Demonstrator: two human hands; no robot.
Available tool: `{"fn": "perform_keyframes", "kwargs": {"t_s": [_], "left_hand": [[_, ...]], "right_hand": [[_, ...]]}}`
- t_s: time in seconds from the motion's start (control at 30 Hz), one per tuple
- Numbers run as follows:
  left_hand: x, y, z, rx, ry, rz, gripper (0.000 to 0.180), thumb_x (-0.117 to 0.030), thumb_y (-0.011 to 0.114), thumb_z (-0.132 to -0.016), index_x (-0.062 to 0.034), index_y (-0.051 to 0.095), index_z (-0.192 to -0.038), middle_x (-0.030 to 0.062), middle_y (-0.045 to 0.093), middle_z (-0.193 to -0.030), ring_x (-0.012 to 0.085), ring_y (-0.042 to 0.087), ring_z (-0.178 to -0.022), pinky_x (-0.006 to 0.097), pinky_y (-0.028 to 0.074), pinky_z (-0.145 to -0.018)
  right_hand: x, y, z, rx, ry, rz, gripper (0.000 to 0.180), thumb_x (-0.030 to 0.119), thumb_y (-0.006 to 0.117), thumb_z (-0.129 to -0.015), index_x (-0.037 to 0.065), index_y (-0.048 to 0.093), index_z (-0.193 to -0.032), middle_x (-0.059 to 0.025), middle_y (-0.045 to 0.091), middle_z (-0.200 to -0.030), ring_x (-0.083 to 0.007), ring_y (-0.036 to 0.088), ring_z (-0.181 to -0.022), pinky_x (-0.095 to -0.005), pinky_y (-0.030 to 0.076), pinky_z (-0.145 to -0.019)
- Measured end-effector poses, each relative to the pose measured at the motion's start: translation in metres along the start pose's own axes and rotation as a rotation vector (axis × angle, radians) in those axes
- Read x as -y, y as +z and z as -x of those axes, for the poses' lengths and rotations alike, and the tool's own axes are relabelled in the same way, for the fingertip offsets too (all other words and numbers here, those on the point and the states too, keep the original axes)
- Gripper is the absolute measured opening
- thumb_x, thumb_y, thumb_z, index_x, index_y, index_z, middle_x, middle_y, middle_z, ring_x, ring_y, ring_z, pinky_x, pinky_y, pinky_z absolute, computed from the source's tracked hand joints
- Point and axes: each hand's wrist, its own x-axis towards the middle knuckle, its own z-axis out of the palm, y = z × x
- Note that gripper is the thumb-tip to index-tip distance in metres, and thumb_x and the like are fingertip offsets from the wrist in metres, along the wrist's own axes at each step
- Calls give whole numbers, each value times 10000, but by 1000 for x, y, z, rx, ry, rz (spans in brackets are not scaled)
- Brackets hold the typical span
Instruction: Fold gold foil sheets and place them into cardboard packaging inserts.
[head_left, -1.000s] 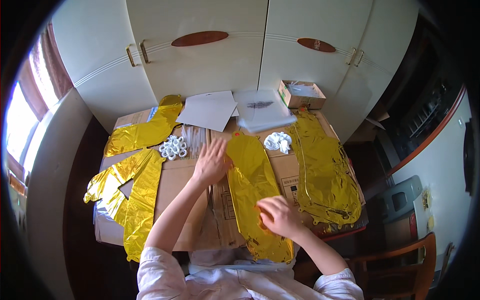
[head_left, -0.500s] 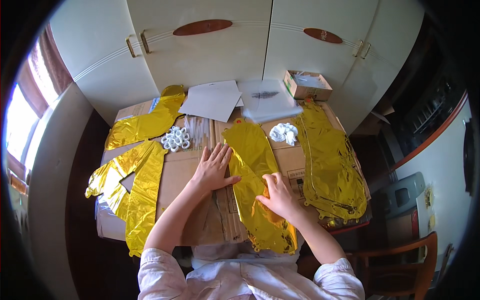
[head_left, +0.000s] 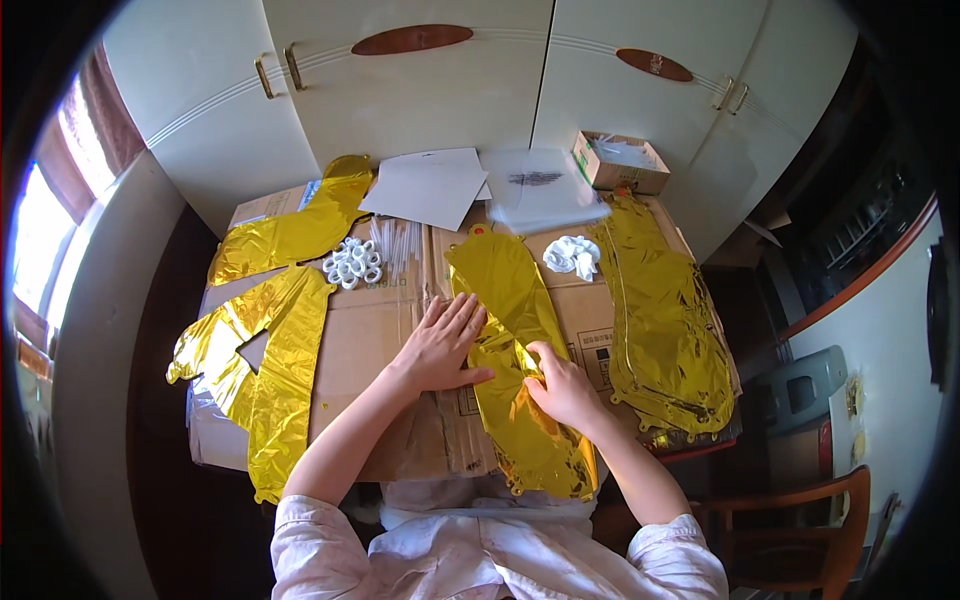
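Note:
A flat, gold foil balloon (head_left: 500, 268) lies lengthwise in front of me on the cardboard-covered table (head_left: 385, 330). My left hand (head_left: 440, 345) rests on its left edge, fingers stretched out and palm down. On the balloon's right side my right hand (head_left: 566, 390) has its fingers curled in, pinching the creased foil between thumb and fingers. The fingertips are partly hidden by the hand. A second, wrinkled gold foil balloon (head_left: 665, 320) lies to the right. To the left are one with a diamond-shaped gap (head_left: 285, 370) and another gold foil piece (head_left: 290, 238) behind it.
White rings (head_left: 352, 264) are heaped beside clear straws (head_left: 400, 240). Toward the back lie white paper sheets (head_left: 425, 190), a clear plastic sheet (head_left: 545, 200) and a small open carton (head_left: 622, 175). A crumpled white wad (head_left: 572, 257) sits right of the middle balloon. A wooden chair (head_left: 800, 490) stands at lower right.
My left hand has slid to the right, further onto the middle balloon. My right hand has shifted slightly right, its fingers still at the foil. The view has tilted a little.

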Motion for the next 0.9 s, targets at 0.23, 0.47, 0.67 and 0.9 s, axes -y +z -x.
{"fn": "perform_keyframes", "kwargs": {"t_s": [0.23, 0.47, 0.67, 0.9], "left_hand": [[-8, -5, 2, 14, 31, 0, 1098, -766, 541, -762, 26, 282, -1478, 238, 262, -1539, 387, 179, -1456, 567, 132, -1164], [-12, -10, 8, 56, 41, 42, 1254, -826, 599, -644, 2, 219, -1505, 251, 211, -1552, 427, 156, -1451, 600, 115, -1152], [-20, -16, 13, 108, 39, 51, 1289, -839, 609, -616, -20, 189, -1519, 264, 198, -1551, 444, 145, -1448, 608, 106, -1148], [-21, -14, 13, 113, 37, 38, 1298, -850, 611, -598, -44, 192, -1525, 255, 194, -1555, 472, 132, -1441, 623, 112, -1140]], "right_hand": [[-6, 6, 4, -70, -195, 21, 463, 56, 593, -861, 125, 485, -1306, -191, 651, -951, -364, 644, -875, -454, 525, -770], [-6, 8, 5, -45, -182, 5, 317, 51, 578, -866, 108, 598, -1178, -155, 635, -889, -337, 642, -863, -433, 520, -777], [-4, 6, 6, -34, -171, 0, 312, 29, 563, -859, 102, 608, -1158, -159, 640, -902, -341, 641, -868, -434, 517, -786], [-4, 7, 5, -48, -171, -14, 305, 21, 557, -854, 102, 615, -1143, -164, 642, -903, -346, 643, -870, -439, 518, -787]]}}
